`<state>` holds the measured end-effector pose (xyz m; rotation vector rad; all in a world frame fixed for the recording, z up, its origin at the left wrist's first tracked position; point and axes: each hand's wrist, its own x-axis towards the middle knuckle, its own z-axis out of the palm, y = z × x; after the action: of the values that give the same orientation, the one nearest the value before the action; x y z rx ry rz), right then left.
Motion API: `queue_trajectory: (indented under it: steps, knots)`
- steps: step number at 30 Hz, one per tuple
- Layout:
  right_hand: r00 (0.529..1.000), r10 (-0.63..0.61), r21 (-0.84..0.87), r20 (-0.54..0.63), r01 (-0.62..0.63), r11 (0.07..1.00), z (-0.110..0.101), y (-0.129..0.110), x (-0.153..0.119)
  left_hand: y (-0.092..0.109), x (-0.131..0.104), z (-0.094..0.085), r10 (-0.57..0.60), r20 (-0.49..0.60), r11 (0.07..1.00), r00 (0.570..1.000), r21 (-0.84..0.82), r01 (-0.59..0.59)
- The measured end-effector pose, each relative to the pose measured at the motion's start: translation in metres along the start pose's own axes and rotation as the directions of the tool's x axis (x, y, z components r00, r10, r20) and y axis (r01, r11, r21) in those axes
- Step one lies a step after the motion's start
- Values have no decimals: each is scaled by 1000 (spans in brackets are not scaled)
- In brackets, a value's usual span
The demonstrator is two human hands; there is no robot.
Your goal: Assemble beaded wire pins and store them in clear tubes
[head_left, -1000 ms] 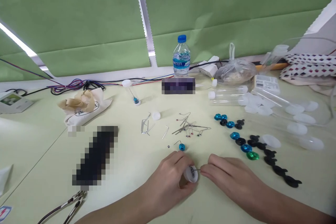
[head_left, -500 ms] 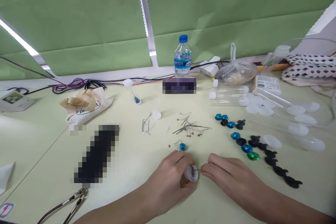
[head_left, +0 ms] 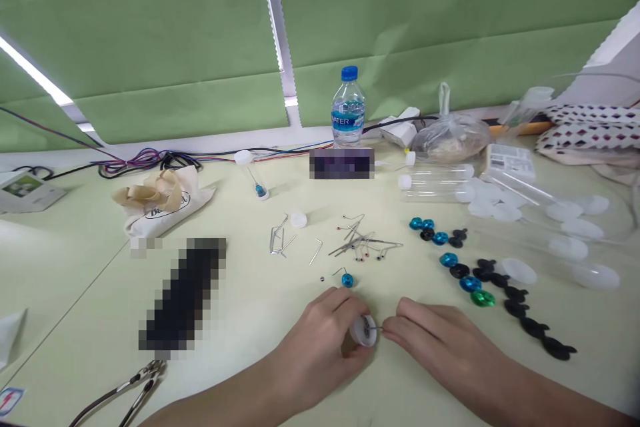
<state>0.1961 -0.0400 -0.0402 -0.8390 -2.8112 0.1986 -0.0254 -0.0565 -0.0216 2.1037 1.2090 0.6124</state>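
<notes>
My left hand (head_left: 333,333) is wrapped around a small round white cap (head_left: 364,331), its open side facing right; something dark shows inside. Between the pinched fingertips of my right hand (head_left: 425,333) is a thin metal rod (head_left: 376,329) whose far end reaches into the cap. Just beyond my left hand lies a shiny blue bead-like piece (head_left: 347,279) with a bent wire. Farther back is a pile of thin metal wires (head_left: 363,243) with small coloured ends. To its left are several bent metal rods (head_left: 280,239) and a white cap (head_left: 299,219).
Blue, green and black round pieces (head_left: 483,298) lie in rows at right, with clear tubes (head_left: 435,181) and white caps (head_left: 581,228) behind. A water bottle (head_left: 349,110) stands at the back. At left are a cloth pouch (head_left: 167,203) and pliers (head_left: 145,380).
My right hand has shifted slightly downward, and the cap in my left hand has turned a little. The things lying on the table look unmoved.
</notes>
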Motion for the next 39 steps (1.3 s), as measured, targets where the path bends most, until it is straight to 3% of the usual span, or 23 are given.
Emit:
queue_trajectory:
  steps: [9, 13, 18, 23, 27, 31, 35, 39]
  knots:
    - [999, -41, 12, -22, 41, 999, -5, -1, 2, 1, 0, 1, -13, -15, 1000, 1000, -14, 13]
    - [998, 55, 63, -13, -54, 997, 3, 1, 5, 0, 0, 2, -48, -16, 999, 999, -25, 47]
    - [977, 207, 304, -45, -184, 935, 4, -1, 13, 1, 0, 1, -112, 9, 993, 994, -37, 112]
    - [929, 358, 565, 98, -348, 748, -7, -5, 21, 2, 3, 0, -110, 15, 993, 994, -51, 111]
    - [869, 432, 775, 242, -441, 453, -8, -2, 24, 2, 4, -1, -111, 25, 993, 994, -36, 112]
    - [839, 469, 889, 275, -408, 209, -7, 4, 24, -2, 2, -7, -85, 17, 996, 996, -7, 85]
    - [809, 523, 911, 267, -390, 138, -8, 9, 23, -9, 0, -20, 1, -34, 994, 999, 105, 3]
    - [788, 559, 914, 257, -387, 125, -6, 11, 23, -17, 5, -24, -76, -119, 958, 990, 268, 106]
